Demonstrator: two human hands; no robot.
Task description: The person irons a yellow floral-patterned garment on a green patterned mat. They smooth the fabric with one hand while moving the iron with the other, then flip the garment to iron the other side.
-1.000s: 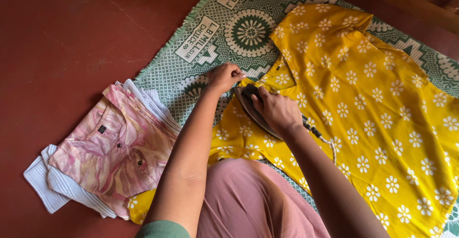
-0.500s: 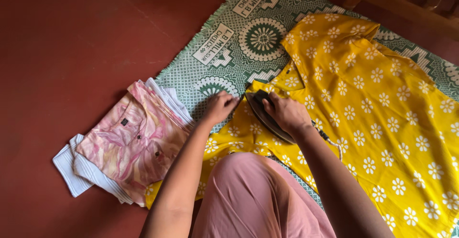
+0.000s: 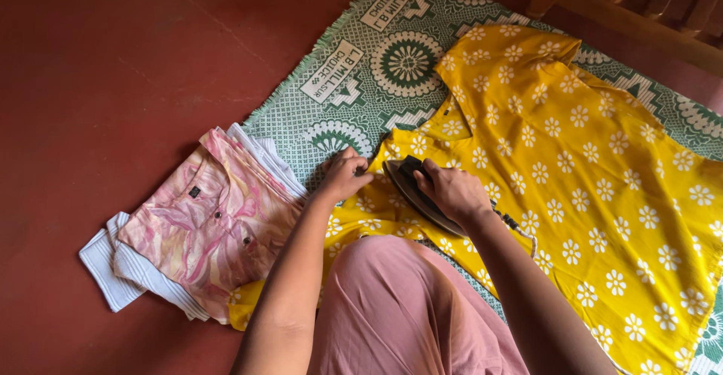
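Since a moment ago the iron (image 3: 416,191) has slid a little toward the person's knee along the sleeve of the yellow flowered garment (image 3: 572,172), and the left hand (image 3: 343,175) has followed beside it. The right hand (image 3: 454,192) has its fingers wrapped tight round the iron's dark handle; the left hand's fingers are bunched together, pinching the sleeve's edge just beside the iron's tip. The garment lies spread on a green patterned mat (image 3: 361,81) on the red floor (image 3: 113,59) — two white rectangular printed labels sit near the mat's fringed edge (both slanted). A folded pink shirt (image 3: 215,221) rests on white folded cloth (image 3: 113,266), left of the mat.
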